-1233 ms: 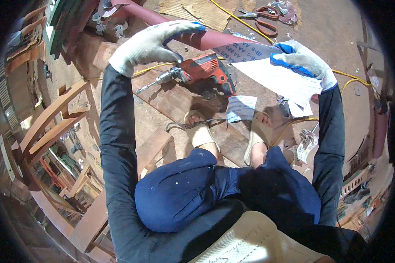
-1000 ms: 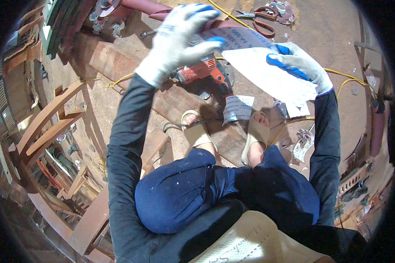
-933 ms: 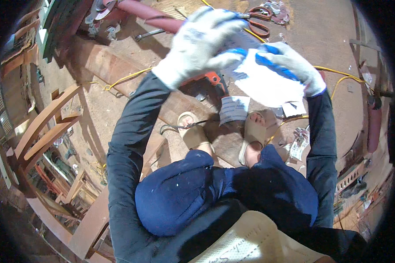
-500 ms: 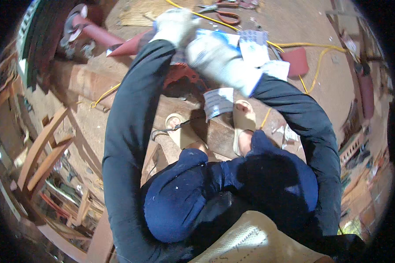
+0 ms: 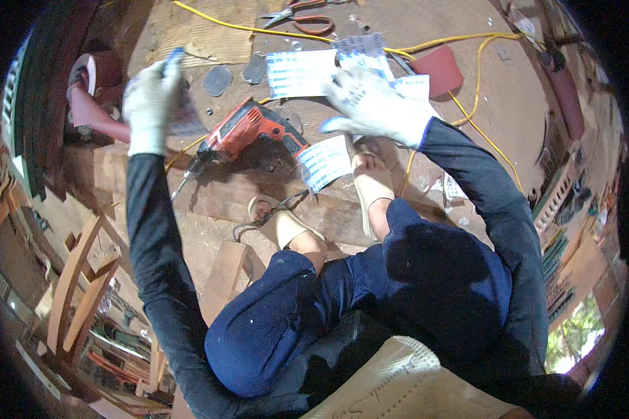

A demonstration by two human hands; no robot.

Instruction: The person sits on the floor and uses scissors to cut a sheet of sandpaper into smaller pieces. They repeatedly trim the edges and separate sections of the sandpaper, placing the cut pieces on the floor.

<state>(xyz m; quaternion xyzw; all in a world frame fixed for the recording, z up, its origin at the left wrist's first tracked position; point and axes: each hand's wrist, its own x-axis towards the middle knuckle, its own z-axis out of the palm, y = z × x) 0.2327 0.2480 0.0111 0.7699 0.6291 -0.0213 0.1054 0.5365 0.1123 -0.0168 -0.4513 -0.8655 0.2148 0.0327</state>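
My left hand (image 5: 149,101), in a white glove with blue fingertips, is closed at the left around a strip of dark red sandpaper (image 5: 105,122) that runs from a roll. A blurred greyish printed part of the strip shows beside the hand. My right hand (image 5: 377,105), gloved the same way, lies with fingers and thumb spread over pale sheets with blue print (image 5: 300,73). Between the hands a red and black power drill (image 5: 248,133) lies on its side, its bit pointing toward the lower left. Another printed sheet (image 5: 326,164) rests against the drill's handle end.
Red-handled pliers (image 5: 313,22) and a yellow cord (image 5: 244,28) lie at the far side. Cut dark patches (image 5: 217,80) sit by a cardboard piece (image 5: 220,35). A folded red sandpaper piece (image 5: 437,73) is at right. Curved wooden parts (image 5: 73,286) stand at left.
My hands have moved apart, the left one leftward and the right one slightly right. The right fingers have spread. The drill, largely hidden before, is now in plain view.
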